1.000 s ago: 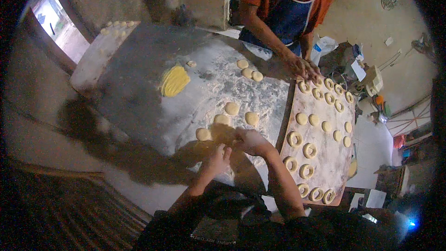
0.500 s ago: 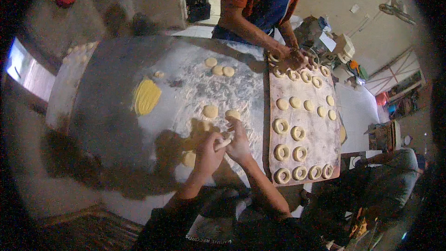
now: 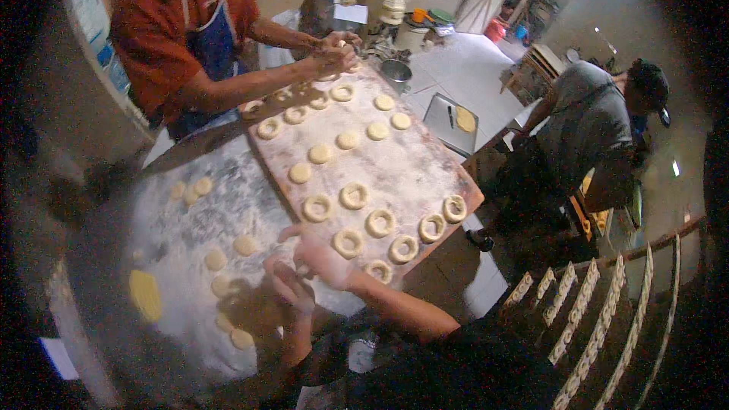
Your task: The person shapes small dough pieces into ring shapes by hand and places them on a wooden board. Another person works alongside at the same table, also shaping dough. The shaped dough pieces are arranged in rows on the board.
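Observation:
My left hand (image 3: 291,288) and my right hand (image 3: 325,260) meet over the near left edge of the wooden board (image 3: 414,171). Their fingers curl around a small piece of pale dough (image 3: 302,268), mostly hidden and a little blurred. One right finger sticks out to the left. Closest to my right hand on the board lies a dough ring (image 3: 348,244), with several more rings around it. A row of flat dough discs (image 3: 348,140) crosses the board's middle. Left of my hands, on the floured table (image 3: 178,239), rest more discs (image 3: 244,245).
Across the board, a co-worker in an orange shirt (image 3: 163,49) handles dough with both hands (image 3: 338,52). A yellow dough slab (image 3: 145,295) lies at the table's left. Beyond the board are a metal pot (image 3: 396,72) and a tray (image 3: 440,127). Another person (image 3: 588,118) bends at the right.
My view has swung right, bringing the board to the middle. My hands, with the dough between them, have moved from over the floured table to the board's edge.

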`<state>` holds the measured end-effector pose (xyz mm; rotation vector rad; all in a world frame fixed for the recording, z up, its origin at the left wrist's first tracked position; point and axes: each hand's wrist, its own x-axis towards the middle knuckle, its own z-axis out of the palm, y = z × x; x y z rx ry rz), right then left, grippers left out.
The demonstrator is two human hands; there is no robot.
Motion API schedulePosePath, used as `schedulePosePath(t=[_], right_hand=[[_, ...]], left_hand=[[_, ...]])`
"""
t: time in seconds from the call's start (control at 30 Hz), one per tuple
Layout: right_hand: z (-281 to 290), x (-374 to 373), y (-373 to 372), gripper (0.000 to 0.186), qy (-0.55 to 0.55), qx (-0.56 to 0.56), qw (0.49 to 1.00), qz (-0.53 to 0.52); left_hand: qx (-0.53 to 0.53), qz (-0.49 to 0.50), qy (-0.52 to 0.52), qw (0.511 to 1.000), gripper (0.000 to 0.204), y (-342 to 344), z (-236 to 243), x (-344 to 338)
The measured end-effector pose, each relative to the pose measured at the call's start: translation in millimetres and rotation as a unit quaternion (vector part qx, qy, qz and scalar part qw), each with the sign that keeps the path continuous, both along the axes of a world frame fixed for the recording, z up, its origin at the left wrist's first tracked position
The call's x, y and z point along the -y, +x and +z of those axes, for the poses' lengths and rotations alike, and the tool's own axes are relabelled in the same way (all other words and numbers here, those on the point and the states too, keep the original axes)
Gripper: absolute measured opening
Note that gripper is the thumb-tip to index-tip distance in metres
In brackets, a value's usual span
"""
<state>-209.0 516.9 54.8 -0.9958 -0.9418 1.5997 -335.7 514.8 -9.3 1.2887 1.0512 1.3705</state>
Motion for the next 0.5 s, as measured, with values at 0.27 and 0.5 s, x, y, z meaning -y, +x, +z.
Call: schedulePosePath(t=[0.27,0.5], right_hand=[[19.8,49.6,128.1,0.037,0.010,0.232,0.965,-0.127],[-23.9,107.4,240.9,0.052,0.132,-0.017,0.959,-0.249]], left_hand=[[-0.251,-0.144,-0.019,0.957,0.029,129.7,49.8,-4.1],[-0.256,-0.307,0.029,0.916,0.032,245.9,66.7,13.9]])
